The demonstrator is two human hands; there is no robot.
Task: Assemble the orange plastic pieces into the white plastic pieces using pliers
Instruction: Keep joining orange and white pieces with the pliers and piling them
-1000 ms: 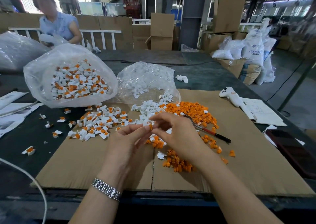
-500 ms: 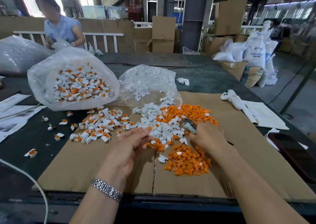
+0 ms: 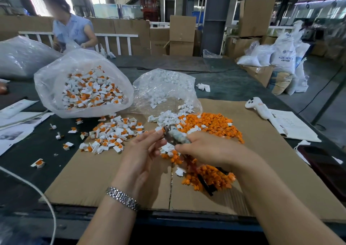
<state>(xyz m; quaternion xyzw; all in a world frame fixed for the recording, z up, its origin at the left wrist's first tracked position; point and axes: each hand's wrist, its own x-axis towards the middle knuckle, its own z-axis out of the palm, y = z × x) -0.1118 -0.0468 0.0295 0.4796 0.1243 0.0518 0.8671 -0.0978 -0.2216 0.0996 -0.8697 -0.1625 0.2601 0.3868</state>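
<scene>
My right hand [image 3: 209,149] grips pliers [image 3: 176,137], their jaws pointing up-left and their dark handles [image 3: 205,184] trailing below my palm. My left hand [image 3: 142,151] pinches a small white piece [image 3: 158,130] at its fingertips, right at the plier jaws. Loose orange pieces [image 3: 209,123] lie heaped on the cardboard sheet [image 3: 262,162], with more orange pieces [image 3: 211,177] under my right hand. Loose white pieces [image 3: 166,118] lie beside them. Assembled white-and-orange pieces [image 3: 114,132] are spread to the left.
A clear bag of assembled pieces [image 3: 84,87] stands at the back left. Beside it sits a bag of white pieces [image 3: 166,87]. A white handheld device [image 3: 258,108] and papers [image 3: 292,124] lie right; a dark phone [image 3: 325,166] is at the table's right edge. Another person [image 3: 73,29] works across the table.
My right hand reached to the pliers on the orange pile, picked them up and brought their jaws to the piece in my left hand. My left hand stayed roughly in place.
</scene>
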